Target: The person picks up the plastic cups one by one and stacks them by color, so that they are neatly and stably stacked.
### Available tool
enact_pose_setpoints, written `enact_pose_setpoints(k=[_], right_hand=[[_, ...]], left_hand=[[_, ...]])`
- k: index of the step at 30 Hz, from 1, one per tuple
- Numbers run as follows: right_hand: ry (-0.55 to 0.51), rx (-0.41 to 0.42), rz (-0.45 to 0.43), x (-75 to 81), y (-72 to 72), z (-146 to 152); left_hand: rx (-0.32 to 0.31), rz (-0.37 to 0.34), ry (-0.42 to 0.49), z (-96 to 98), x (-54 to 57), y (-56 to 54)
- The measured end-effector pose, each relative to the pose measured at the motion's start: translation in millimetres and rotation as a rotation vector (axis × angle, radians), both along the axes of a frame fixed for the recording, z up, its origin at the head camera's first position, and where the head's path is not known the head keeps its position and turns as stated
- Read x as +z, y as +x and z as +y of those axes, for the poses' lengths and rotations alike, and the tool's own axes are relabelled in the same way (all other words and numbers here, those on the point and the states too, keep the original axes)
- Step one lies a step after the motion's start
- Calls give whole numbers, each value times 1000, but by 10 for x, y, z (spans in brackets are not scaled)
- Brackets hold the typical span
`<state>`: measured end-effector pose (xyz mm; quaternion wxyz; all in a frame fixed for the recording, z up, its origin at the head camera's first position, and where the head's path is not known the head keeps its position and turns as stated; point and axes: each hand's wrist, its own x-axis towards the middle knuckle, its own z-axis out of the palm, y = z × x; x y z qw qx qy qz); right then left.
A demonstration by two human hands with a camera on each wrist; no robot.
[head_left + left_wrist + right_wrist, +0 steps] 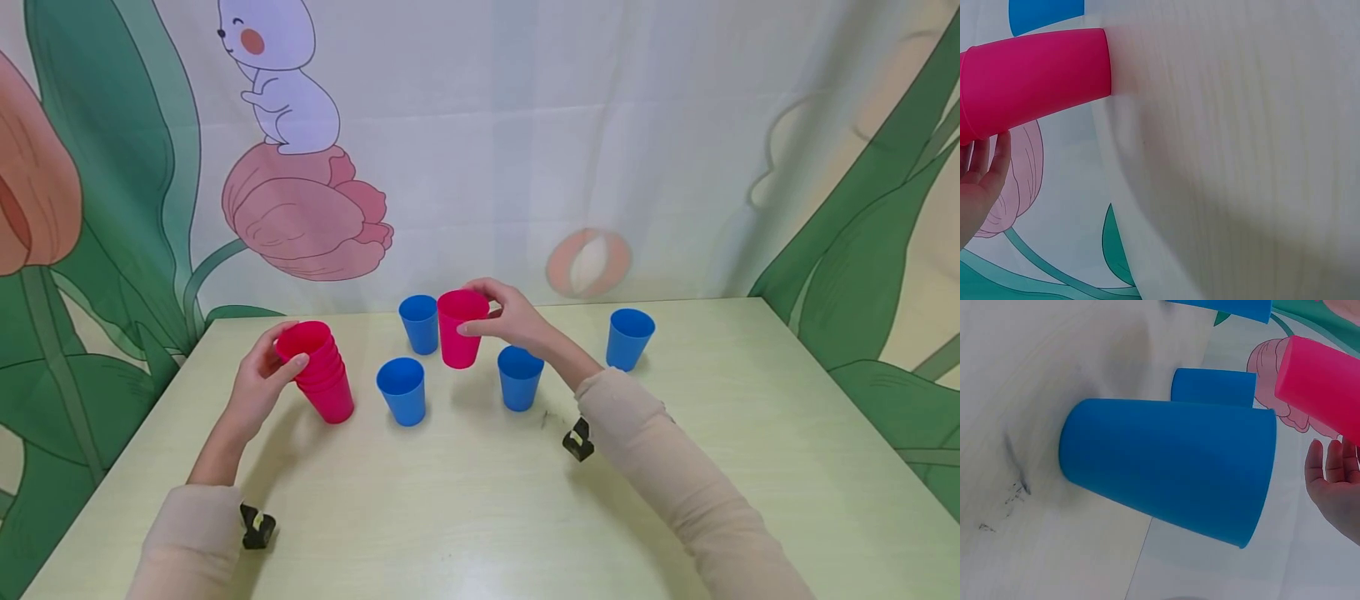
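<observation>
On the left of the head view, my left hand (255, 385) grips a stack of nested pink cups (330, 396) near the top rims, thumb on the near side. The stack leans a little; whether its base touches the table I cannot tell. My right hand (516, 320) holds a single pink cup (459, 340) between thumb and fingers, raised above the table. Around that cup stand blue cups: one behind it (420, 327), one at its near left (403, 398) and one at its near right (521, 385), under the right wrist.
Farther right, another blue cup (630, 342) stands upright near the back of the pale wooden table (450, 517). A printed curtain (465, 150) hangs along the table's back edge. Small dark marks show on the tabletop in the right wrist view.
</observation>
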<state>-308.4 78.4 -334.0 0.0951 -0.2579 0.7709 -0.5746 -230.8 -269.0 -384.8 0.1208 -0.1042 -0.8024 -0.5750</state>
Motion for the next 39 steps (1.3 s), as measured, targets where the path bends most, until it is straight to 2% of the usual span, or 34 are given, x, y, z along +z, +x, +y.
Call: enact_pose_setpoints(k=[10,20,39], right_hand=[[-9,28,58,90,-17,-139],[31,26,130,264,-8,-347],[8,28,230,557,42,-817]], left_hand=[[2,-2,-2,-9,-13,-14],[-1,1,9,10,1,-5],[-1,-1,4,2,-2,-6]])
